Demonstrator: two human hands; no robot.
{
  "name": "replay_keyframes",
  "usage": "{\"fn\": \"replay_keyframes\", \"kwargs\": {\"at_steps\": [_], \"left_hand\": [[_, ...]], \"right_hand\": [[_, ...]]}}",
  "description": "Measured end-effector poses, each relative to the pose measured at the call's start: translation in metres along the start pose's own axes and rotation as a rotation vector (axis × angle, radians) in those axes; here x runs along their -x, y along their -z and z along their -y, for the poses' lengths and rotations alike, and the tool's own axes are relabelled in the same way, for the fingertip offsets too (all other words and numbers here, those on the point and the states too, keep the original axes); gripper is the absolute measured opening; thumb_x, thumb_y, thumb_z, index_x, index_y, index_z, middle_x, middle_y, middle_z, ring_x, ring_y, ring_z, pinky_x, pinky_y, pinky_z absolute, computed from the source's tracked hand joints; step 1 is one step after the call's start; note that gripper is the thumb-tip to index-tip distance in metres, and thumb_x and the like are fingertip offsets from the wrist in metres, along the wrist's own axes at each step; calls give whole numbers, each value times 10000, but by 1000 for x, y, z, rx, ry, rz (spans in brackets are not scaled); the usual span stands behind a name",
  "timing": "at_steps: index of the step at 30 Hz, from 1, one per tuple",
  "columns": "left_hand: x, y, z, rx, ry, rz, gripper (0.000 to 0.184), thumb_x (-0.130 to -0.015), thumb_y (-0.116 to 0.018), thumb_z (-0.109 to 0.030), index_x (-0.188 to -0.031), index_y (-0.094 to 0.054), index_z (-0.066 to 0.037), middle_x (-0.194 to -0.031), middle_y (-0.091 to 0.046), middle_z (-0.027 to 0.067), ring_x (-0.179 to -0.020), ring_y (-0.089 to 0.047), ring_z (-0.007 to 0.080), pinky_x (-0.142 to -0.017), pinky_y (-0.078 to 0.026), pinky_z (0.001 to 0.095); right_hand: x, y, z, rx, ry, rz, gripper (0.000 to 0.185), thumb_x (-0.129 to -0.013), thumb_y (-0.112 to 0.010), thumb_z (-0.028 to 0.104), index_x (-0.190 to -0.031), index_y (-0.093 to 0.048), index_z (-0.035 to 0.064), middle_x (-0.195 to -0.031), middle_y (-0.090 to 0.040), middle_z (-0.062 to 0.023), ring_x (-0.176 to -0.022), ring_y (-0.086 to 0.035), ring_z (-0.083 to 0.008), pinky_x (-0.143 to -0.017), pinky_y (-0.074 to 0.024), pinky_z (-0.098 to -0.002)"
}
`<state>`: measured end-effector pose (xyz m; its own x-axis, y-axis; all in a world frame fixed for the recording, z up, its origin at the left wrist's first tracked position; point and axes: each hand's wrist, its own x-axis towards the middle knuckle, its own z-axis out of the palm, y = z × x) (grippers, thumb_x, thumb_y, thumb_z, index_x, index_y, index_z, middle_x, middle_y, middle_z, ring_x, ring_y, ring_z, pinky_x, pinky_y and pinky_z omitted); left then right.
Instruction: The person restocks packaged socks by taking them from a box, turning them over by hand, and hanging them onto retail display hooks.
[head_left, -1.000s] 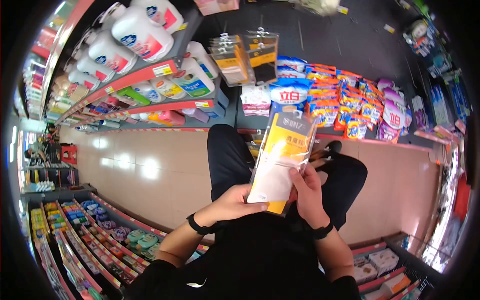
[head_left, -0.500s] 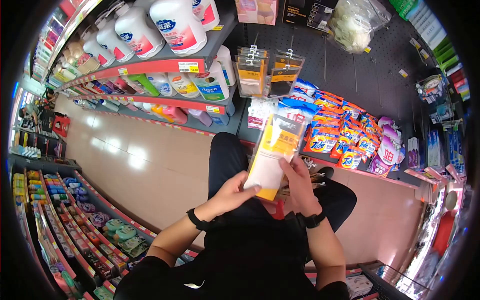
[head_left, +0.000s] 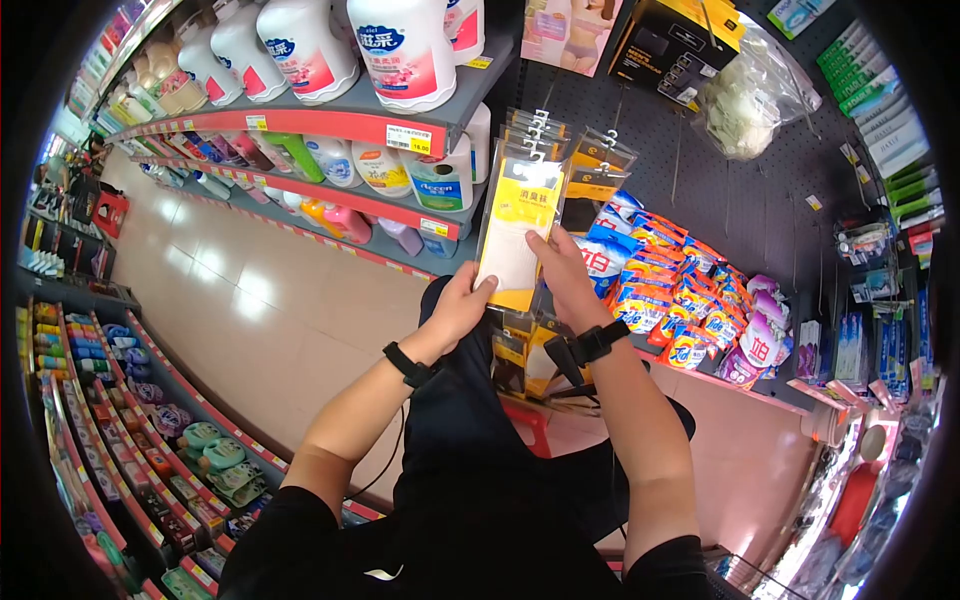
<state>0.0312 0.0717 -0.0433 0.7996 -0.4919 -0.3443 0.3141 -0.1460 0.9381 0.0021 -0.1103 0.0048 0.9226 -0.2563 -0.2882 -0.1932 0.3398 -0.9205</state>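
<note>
The flat, rectangular yellow-and-white packet in clear plastic [head_left: 514,255] lay between both hands, its long axis running away from the body. The left hand [head_left: 462,306] pinched its lower left edge; the right hand [head_left: 568,280] gripped the right edge higher up, nearer the top. That top overlapped the left row of hanging yellow-and-black plastic packets [head_left: 552,140], though contact could not be told. Orange-and-blue plastic detergent sachets [head_left: 690,290] sat beyond the right hand
</note>
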Motion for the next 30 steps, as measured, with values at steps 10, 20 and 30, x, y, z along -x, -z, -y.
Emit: {"fn": "replay_keyframes", "kwargs": {"at_steps": [10, 20, 30], "left_hand": [[-35, 1, 1, 23, 6, -61, 285, -1022, -582, -204, -1202, -565, 16, -1051, -665, 98, -947, -593, 136, -849, -479, 301], [-109, 6, 40, -50, 16, -56, 330, -992, -606, -211, -1209, -576, 36, -1074, -681, 156, -990, -641, 215, -859, -487, 337], [-128, -1, 64, -359, -142, -267, 472, -944, -611, -142, -1357, -498, 57, -1273, -633, 199, -1157, -613, 263, -1003, -460, 339]], "right_hand": [[-47, 2, -10, 145, -10, -46, 262, -1010, -622, 248, -1172, -604, 44, -992, -677, -13, -819, -584, -77, -662, -421, -238], [-104, 24, -32, 94, -83, -42, 350, -1000, -629, 207, -1253, -590, -33, -1158, -690, -93, -1037, -658, -176, -909, -511, -312], [-161, 45, -78, 266, -95, -184, 337, -970, -657, 223, -1160, -646, -55, -1127, -690, -100, -990, -639, -181, -863, -490, -320]]}}
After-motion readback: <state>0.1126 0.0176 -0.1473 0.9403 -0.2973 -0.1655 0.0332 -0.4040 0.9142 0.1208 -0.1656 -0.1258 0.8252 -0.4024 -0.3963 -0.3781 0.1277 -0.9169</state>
